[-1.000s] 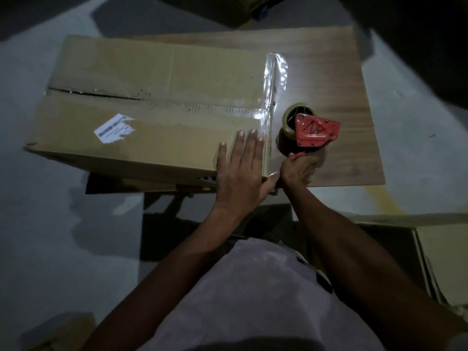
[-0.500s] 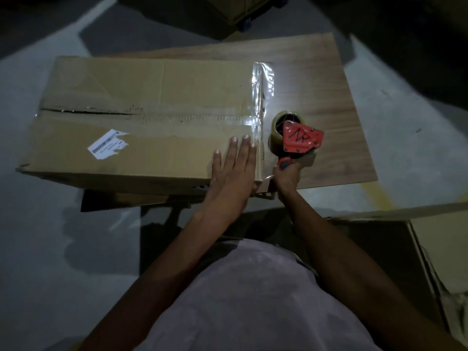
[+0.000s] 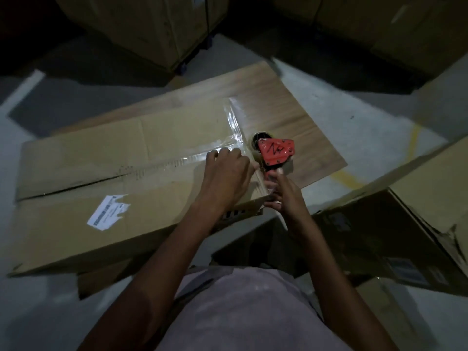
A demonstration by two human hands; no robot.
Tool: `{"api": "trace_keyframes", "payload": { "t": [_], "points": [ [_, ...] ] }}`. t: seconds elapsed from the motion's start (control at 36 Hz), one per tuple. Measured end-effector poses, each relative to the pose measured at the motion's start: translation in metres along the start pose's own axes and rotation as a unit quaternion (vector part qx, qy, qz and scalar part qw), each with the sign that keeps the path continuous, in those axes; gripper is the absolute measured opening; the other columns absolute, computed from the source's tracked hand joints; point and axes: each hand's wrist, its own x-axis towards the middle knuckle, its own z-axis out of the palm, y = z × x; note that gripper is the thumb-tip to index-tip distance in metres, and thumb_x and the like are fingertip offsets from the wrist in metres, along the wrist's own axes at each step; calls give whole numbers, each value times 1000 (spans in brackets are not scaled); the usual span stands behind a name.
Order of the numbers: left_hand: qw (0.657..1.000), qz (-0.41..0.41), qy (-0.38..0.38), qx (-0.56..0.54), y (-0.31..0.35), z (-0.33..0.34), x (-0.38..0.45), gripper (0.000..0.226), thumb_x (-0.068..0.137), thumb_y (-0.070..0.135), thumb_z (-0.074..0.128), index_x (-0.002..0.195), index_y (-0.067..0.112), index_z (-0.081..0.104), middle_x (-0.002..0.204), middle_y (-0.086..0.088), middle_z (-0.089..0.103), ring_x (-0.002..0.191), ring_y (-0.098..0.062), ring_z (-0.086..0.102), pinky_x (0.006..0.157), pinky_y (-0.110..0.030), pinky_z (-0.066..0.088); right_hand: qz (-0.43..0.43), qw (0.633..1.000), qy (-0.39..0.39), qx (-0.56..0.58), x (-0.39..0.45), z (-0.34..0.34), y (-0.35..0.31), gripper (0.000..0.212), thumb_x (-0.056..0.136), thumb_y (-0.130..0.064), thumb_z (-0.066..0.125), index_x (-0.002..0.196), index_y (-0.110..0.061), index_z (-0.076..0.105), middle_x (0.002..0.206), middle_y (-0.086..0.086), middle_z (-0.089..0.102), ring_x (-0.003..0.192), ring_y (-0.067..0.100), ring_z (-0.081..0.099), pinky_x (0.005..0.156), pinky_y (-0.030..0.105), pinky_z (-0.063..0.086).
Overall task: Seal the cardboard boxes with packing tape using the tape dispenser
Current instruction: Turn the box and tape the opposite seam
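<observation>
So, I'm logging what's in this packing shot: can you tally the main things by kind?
Cardboard boxes: 2, the box being taped and the box at right
Tape dispensers: 1, the red dispenser
Wooden boards: 1, the board
Paper labels: 1, the white label
Total: 5

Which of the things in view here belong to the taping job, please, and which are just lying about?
Part of the job:
- cardboard box being sealed
- red tape dispenser, held by the right hand
- clear tape strip at the box's end
- left hand on the seam

Lying about:
- wooden board underneath
- torn white label
- second box at right
- stacked boxes behind
</observation>
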Motion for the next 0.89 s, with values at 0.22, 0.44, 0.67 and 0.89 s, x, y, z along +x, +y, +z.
{"api": "trace_keyframes", "payload": {
  "t": [0.22, 0.44, 0.67, 0.89],
  "points": [
    [978, -54, 160, -123, -43, 17, 46, 24, 103, 24, 48, 105, 10, 68, 106, -11, 67, 108, -33, 57, 94, -47, 41, -71, 992, 96, -46, -27, 22, 21, 51, 94, -43, 73, 137, -28, 51, 118, -4, 65, 95, 1, 70, 61, 12, 54],
    [973, -207, 36, -94, -51, 36, 55, 56, 110, 35, 27, 160, 10, 19, 168, -21, 4, 155, -41, 0, 125, -53, 4, -107, 966, 138, -190, -17, 26, 0, 63, 88, -50, 75, 135, -41, 34, 123, -10, 60, 108, 12, 62, 86, 33, 57],
    [977, -205, 19, -63, -53, 36, 58, 59, 110, 37, 25, 162, 11, 13, 169, -21, 0, 155, -41, -2, 126, -53, 5, -113, 934, 130, -312, 23, 37, -51, 105, 73, -70, 70, 154, -38, 12, 146, 9, 55, 123, 34, 61, 104, 56, 51],
    [974, -220, 13, -48, -52, 41, 61, 60, 109, 38, 25, 162, 13, 14, 169, -18, 2, 156, -40, -1, 125, -52, 6, -178, 914, 101, -349, 79, 59, -89, 101, 83, -58, 73, 156, -26, 10, 131, 0, 59, 106, 27, 67, 92, 48, 53]
  ]
}}
